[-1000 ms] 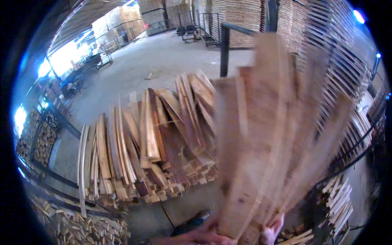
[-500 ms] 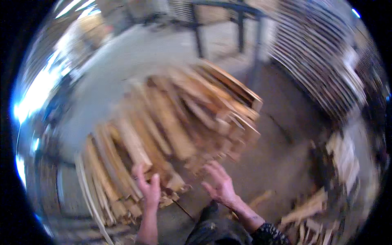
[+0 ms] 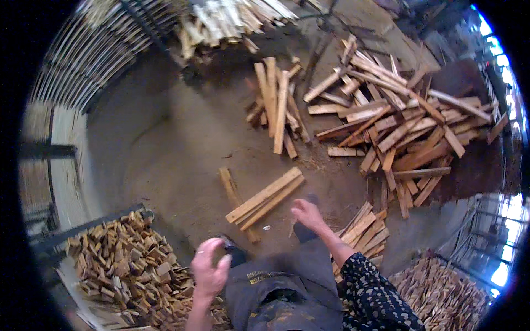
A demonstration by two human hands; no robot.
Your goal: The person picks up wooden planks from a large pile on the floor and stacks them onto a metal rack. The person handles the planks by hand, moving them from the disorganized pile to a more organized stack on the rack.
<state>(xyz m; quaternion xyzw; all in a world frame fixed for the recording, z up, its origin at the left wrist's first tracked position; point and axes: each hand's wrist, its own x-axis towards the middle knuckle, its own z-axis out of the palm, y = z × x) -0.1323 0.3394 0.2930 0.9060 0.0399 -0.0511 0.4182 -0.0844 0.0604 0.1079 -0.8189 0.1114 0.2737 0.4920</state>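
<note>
My left hand (image 3: 208, 271) hangs at the lower middle with its thumb and fingers apart, empty. My right hand (image 3: 308, 214) is held out with loosely bent fingers and nothing visible in it. Just beyond the right hand, two pale wooden slats (image 3: 266, 195) lie side by side on the floor, across a darker slat (image 3: 229, 186). Neither hand touches them. Farther off, a small stack of slats (image 3: 280, 107) lies near a large jumbled heap of wooden slats (image 3: 408, 118) on the right.
A dense stack of cut wood (image 3: 130, 265) stands at the lower left, near my left arm. More bundled slats (image 3: 361, 229) lie by my right forearm, with another stack (image 3: 441, 289) behind. Pale boards (image 3: 221, 25) and a slatted rack (image 3: 105, 49) are at the far left.
My view has turned from a row of stacked slats to the floor with loose slats and a heap. Both hands remain empty and away from the wood.
</note>
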